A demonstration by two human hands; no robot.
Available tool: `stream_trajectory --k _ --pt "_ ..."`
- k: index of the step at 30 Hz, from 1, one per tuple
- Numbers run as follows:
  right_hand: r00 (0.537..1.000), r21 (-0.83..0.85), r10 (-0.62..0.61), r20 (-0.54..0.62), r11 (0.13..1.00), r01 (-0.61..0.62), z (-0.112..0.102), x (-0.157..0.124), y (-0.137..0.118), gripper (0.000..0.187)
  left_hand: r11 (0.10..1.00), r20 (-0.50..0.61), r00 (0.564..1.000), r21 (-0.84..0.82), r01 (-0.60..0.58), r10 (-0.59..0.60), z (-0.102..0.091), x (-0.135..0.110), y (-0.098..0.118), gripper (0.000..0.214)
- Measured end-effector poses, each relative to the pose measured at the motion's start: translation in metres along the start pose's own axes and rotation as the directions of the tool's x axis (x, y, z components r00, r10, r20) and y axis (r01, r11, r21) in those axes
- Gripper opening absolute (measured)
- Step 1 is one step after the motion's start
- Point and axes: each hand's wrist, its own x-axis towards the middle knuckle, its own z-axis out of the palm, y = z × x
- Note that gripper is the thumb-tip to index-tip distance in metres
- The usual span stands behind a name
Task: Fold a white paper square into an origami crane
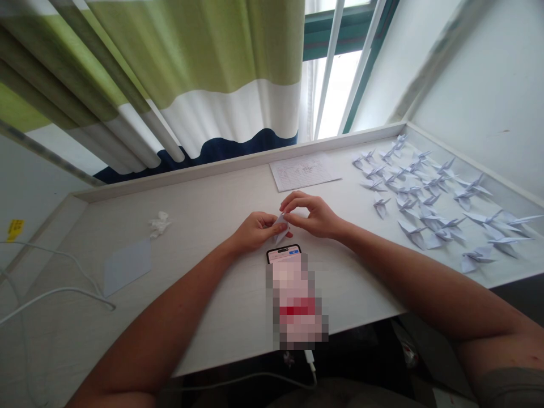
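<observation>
Left hand: clenched on a folded paper piece, centre of frame;
Right hand: curled at the paper's upper tip; grip cannot be told;
Risk: a slip could crease the paper or drop it on the phone just below;
Right of frame: paper cranes on the desk;

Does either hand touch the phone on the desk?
No, the left hand and right hand hold folded paper just above the phone.

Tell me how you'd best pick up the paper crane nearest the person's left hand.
Probably pinch the paper crane lightly at its central folded body, coming from above: it stands a little apart from the others, and its thin pointed wings look too flimsy to hold.
</observation>
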Motion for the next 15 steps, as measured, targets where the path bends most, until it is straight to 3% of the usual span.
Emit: stream_trajectory --k 7,15 --pt "1.000 0.011 -0.026 -0.007 1.000 0.026 0.0000 0.0009 -0.0005 0.013 1.000 0.038 0.999 0.003 -0.027 0.027 -0.0019 0.0004 -0.0001 0.047" --pt "0.992 0.119 0.124 -0.022 0.985 -0.121 0.0029 0.0014 0.0069 0.018 0.998 -0.017 0.999 -0.055 0.041 -0.042 0.0004 -0.0002 -0.0028 0.047"
